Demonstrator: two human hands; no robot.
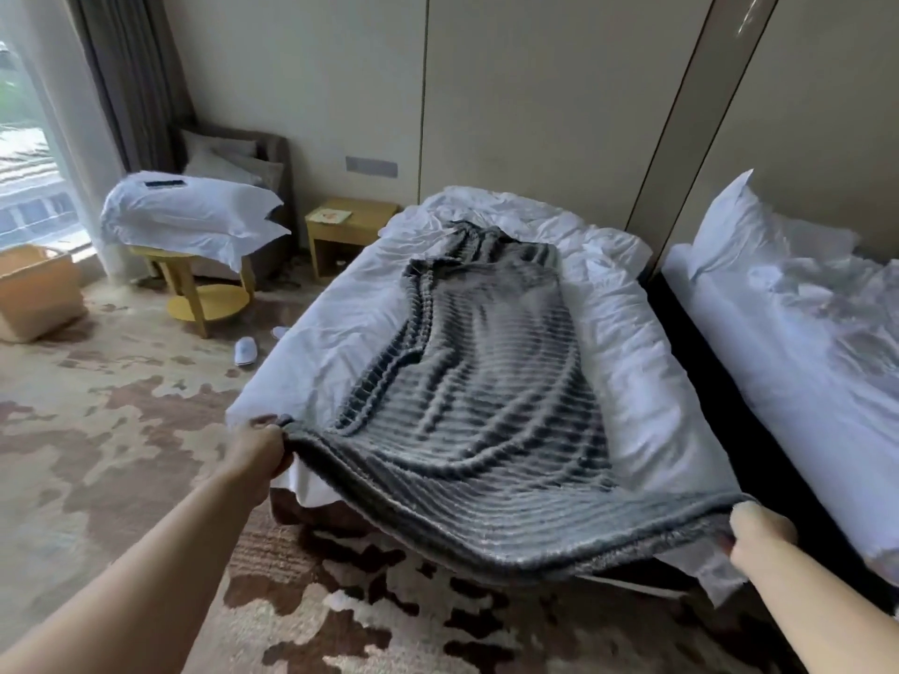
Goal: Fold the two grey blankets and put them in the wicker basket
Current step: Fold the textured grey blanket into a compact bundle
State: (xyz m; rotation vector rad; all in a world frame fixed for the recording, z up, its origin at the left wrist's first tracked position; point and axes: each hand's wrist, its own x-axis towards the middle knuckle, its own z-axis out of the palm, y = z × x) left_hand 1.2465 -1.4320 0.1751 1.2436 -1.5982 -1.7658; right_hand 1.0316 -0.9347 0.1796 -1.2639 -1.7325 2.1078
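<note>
Bare left hand and right hand each curl fingers round a near corner of the ribbed grey fleece blanket.
It lies along the white bed; its rumpled far end could make the fold crooked.

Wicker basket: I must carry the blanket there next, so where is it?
In the head view, the wicker basket stands on the carpet at the far left, below the window, left of the yellow round table.

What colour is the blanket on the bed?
Grey, with ribbed darker and lighter stripes across it: the blanket, seen in the head view.
</note>
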